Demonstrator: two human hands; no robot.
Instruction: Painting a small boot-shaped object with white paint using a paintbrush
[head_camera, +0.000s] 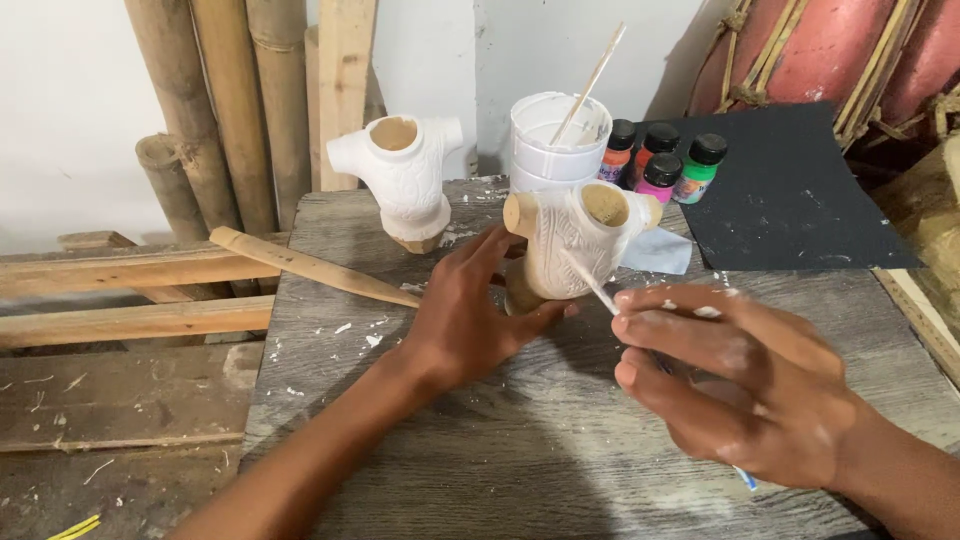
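Note:
A carved wooden torso figure (578, 240), partly coated white, stands on the grey wooden table (520, 450). My left hand (470, 310) cups its base from the left and steadies it. My right hand (725, 375), smeared with white paint, grips a thin paintbrush (592, 282) whose tip rests against the figure's front. A second torso figure (405, 178), painted fully white, stands further back on the left.
A white cup (553, 140) of paint with a stick in it stands behind the figure, next to several small bottles of coloured paint (662, 160) on a black sheet (790, 200). Bamboo poles (215, 110) lean on the wall; wooden planks (130, 270) lie left.

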